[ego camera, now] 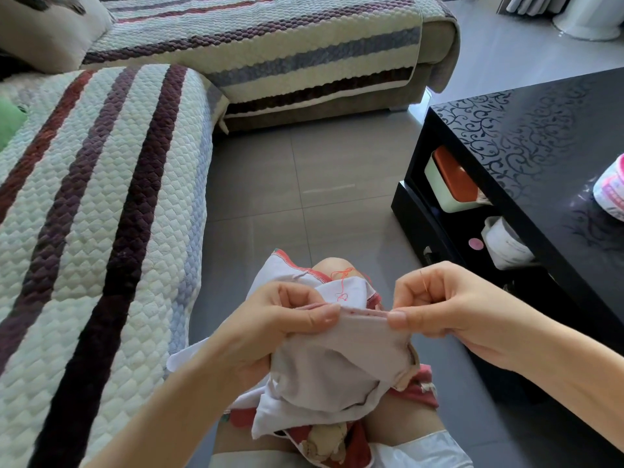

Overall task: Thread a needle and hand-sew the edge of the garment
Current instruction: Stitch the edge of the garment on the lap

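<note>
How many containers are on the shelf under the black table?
2: an orange-lidded box toward the far end, a white tub nearer the camera. Others may hide in the shadow.

The thin metal sewing needle (pixel 424 281) shows only as a sliver above the right hand's (pixel 439 305) fingers (pixel 410 292) — the rest, eye included, is buried among them. The fine orange-red thread (pixel 342 286) beyond the left hand's (pixel 280 319) fingers (pixel 297 293) is too thin to trace. Both thumbs cover the ends of the pale lilac fabric garment's (pixel 337 359) folded edge. Far right of the fingers, a pink-and-white round object (pixel 613 190) on the glossy black worktop (pixel 540 136) is cut off.
</note>
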Demonstrator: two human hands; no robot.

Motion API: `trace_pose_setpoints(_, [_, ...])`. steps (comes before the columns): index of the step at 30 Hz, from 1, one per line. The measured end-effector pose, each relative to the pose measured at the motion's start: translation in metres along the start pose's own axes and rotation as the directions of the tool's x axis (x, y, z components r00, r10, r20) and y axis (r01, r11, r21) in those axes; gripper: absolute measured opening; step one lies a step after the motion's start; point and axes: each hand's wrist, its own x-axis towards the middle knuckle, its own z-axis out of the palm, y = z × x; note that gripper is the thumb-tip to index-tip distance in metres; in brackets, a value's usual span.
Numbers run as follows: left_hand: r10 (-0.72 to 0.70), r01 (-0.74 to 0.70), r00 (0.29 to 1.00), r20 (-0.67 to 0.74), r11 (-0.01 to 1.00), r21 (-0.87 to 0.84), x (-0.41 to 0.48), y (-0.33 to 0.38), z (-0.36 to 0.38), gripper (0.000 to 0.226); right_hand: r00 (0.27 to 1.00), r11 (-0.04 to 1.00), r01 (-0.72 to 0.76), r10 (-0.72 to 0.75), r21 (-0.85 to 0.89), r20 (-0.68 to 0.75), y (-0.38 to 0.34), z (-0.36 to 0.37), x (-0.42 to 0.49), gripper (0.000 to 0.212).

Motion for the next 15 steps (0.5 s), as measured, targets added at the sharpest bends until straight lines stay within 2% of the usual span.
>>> trace_pose_setpoints(4, [-0.031,0.027,0.999,-0.040,0.995,-0.098,0.002,0.000,0.006,0.010,0.997,0.996,-0.076,0.077,0.052,-0.020,0.004,0.003,-0.004,0.021])
trace_pose_setpoints(7, [-0.001,0.001,1.000,-0.025,1.000,-0.022,-0.001,0.003,0.011,0.012,0.990,0.990,-0.141,0.141,-0.012,-0.004,0.002,0.007,-0.003,0.022])
trace_pose_setpoints(10, [0.065,-0.061,0.997,-0.033,0.992,0.107,-0.003,0.002,0.016,0.010,0.983,0.983,-0.181,0.181,-0.021,0.008,-0.002,0.012,0.004,0.063])
trace_pose_setpoints(11, [0.084,-0.078,0.996,-0.037,0.987,0.142,-0.004,0.001,0.018,0.009,0.983,0.983,-0.182,0.182,0.007,-0.008,-0.003,0.015,0.007,0.067])
trace_pose_setpoints(12, [0.104,-0.095,0.993,-0.046,0.980,0.176,-0.004,0.000,0.020,0.010,0.985,0.985,-0.173,0.174,0.024,-0.017,-0.006,0.017,0.009,0.065])
trace_pose_setpoints(15, [0.163,-0.138,0.983,-0.081,0.957,0.257,-0.003,0.000,0.025,0.013,0.993,0.994,-0.110,0.111,0.023,-0.038,-0.015,0.025,0.016,0.030])
